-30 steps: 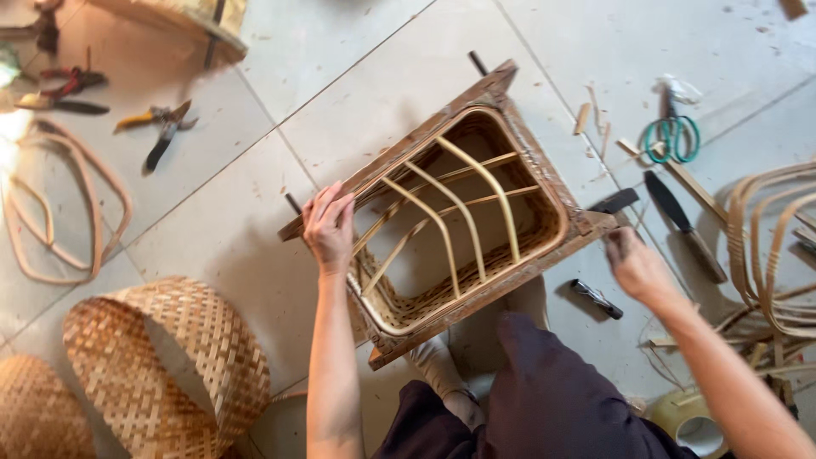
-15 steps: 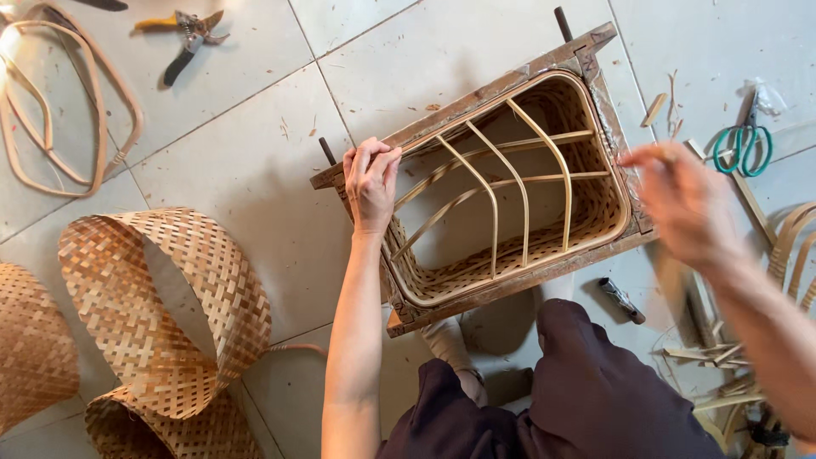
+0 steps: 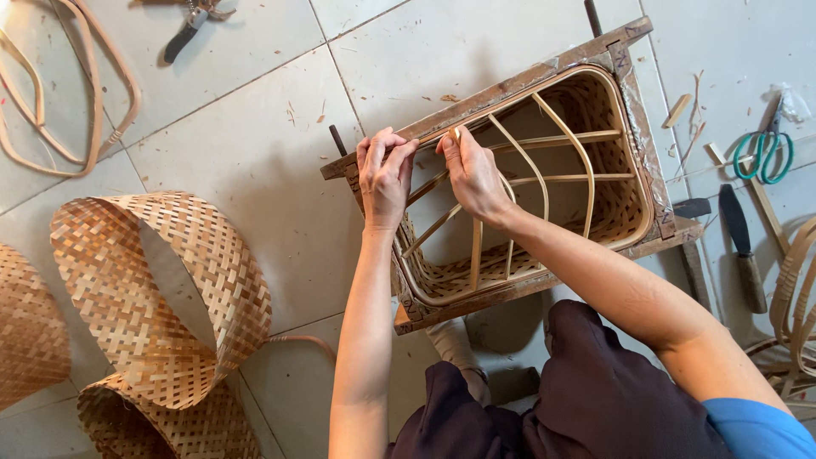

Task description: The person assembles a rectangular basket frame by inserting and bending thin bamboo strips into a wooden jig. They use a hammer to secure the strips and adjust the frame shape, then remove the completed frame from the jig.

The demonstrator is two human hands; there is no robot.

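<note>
**Both hands at the near corner of the basket frame**

I have both hands pinched on the upper-left rim of the wooden frame [image 3: 518, 81], where a thin bamboo strip [image 3: 450, 136] runs along the edge. My left hand [image 3: 384, 174] has its fingers curled down over the strip at the corner; my right hand [image 3: 473, 170] sits just beside it, thumb and forefinger closed narrowly on the strip's end. The two hands almost touch, and neither is spread wide.

The frame lies on the tiled floor [image 3: 255, 144] straight ahead of my knees, its long axis slanting from lower left up to the right. My left hand is nearer the corner; the rest of the rim stretches away to the right, past my right hand.

Inside the frame sits a half-woven basket [image 3: 612, 204], pale curved ribs arching across the open middle, tight weaving along the walls. A woven mat [image 3: 161, 289] curls on my left; scissors [image 3: 765, 153] and a knife [image 3: 739, 242] lie to the right.
</note>
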